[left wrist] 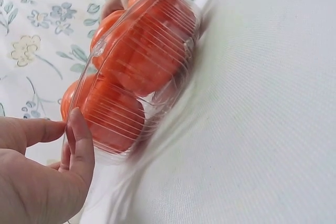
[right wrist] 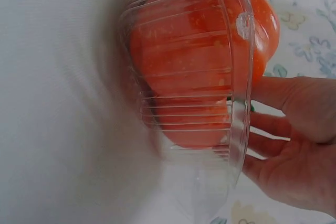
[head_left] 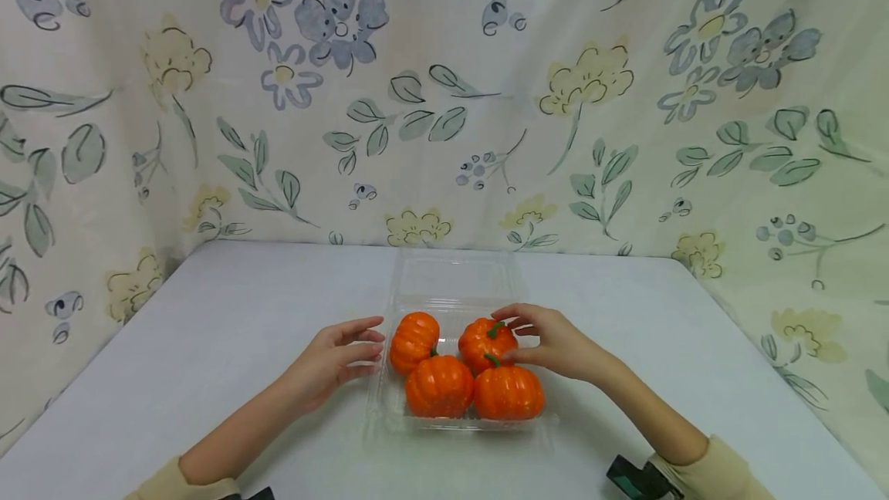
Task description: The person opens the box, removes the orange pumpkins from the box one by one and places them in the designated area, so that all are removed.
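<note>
Several orange toy pumpkins with green stems sit in a clear plastic clamshell container [head_left: 549, 417]: a left pumpkin [head_left: 414, 339], a front left pumpkin [head_left: 439, 388], a front right pumpkin [head_left: 510, 394] and a back right pumpkin [head_left: 479, 346]. Beside the container's left rim is my left hand [head_left: 340, 361], fingers loosely bent; in the left wrist view its fingertips [left wrist: 77, 116] are at the rim. My right hand [head_left: 556, 342] reaches over the right rim, its fingers and thumb spread by the back right pumpkin. Whether they touch it I cannot tell.
Behind the pumpkins the container's transparent lid [head_left: 454, 276] lies folded back on the white table [head_left: 278, 295]. A floral curtain [head_left: 444, 99] hangs along the table's far edge and sides.
</note>
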Available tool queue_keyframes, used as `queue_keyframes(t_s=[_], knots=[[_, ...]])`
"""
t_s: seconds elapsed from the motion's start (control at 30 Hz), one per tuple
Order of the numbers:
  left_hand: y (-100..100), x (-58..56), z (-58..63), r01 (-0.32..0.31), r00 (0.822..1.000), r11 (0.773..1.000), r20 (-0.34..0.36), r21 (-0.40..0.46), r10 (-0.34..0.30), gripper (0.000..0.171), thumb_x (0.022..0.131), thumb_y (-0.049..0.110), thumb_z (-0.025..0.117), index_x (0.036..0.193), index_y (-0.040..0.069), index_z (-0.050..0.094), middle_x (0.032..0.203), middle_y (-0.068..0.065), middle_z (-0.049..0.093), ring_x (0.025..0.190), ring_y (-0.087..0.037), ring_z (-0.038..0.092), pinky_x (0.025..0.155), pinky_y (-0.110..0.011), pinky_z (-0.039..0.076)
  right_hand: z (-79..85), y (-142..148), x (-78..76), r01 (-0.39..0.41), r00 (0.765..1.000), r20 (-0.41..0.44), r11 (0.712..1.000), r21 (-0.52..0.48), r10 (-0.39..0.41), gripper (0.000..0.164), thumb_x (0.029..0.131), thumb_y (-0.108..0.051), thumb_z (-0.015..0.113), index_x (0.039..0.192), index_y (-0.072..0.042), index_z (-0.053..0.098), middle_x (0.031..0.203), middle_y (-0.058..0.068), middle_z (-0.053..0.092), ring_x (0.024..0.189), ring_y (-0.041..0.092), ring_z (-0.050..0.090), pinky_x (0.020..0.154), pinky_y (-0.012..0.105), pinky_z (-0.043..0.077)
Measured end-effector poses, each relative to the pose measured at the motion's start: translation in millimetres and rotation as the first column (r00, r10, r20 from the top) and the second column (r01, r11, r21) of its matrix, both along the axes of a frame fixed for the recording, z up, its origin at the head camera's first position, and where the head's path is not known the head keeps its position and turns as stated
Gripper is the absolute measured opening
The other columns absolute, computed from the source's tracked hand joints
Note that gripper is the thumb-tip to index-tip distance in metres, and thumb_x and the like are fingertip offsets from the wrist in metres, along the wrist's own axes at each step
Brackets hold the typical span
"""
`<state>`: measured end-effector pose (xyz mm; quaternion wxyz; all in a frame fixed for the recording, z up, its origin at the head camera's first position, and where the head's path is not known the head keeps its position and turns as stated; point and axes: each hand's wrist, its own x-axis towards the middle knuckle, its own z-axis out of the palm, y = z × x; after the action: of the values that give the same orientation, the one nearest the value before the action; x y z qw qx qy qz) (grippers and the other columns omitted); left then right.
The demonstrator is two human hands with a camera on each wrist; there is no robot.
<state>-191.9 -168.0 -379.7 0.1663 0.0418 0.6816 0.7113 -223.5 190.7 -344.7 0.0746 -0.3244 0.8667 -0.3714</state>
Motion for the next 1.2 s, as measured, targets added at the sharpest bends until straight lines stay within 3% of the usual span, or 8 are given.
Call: queue_keyframes(t_s=[0.4, 0.8, 1.2], knots=[[-3.2, 0.0, -1.6, 0.031, 0.999, 0.999, -0.013, 0.033, -0.031, 0.063, 0.105, 0.008, 0.06, 0.159, -0.01, 0.032, 0.123, -0.011, 0.058, 0.097, -0.014, 0.065, 0.088, -0.027, 0.063, 5.5, -8.7, -4.0, -0.04, 0.999, -0.01, 0.999, 0.037, 0.04, 0.037, 0.098, -0.012, 0.075, 0.132, -0.001, 0.067, 0.131, 0.018, 0.069, 0.118, 0.036, 0.067, 0.101, 0.053, 0.058], [-3.8, 0.1, -2.4, 0.042, 0.999, 0.999, -0.009, 0.032, -0.042, 0.063, 0.105, 0.008, 0.06, 0.159, -0.01, 0.032, 0.123, -0.011, 0.058, 0.096, -0.014, 0.065, 0.088, -0.027, 0.063, 0.5, -12.0, -6.7, 0.085, 0.996, 0.032, 0.996, -0.007, -0.084, 0.013, 0.101, -0.01, 0.069, 0.111, -0.001, 0.068, 0.119, 0.018, 0.073, 0.115, 0.042, 0.072, 0.093, 0.041, 0.063], [-2.9, 0.1, -2.6, 0.046, 0.999, 0.998, -0.013, 0.036, -0.046, 0.064, 0.105, 0.008, 0.061, 0.159, -0.01, 0.032, 0.123, -0.011, 0.059, 0.097, -0.014, 0.067, 0.089, -0.029, 0.063, -3.9, -13.2, -2.9, 0.125, 0.992, -0.008, 0.991, -0.046, -0.125, 0.007, 0.102, -0.002, 0.065, 0.109, -0.003, 0.067, 0.116, 0.017, 0.073, 0.115, 0.042, 0.071, 0.095, 0.045, 0.062]])
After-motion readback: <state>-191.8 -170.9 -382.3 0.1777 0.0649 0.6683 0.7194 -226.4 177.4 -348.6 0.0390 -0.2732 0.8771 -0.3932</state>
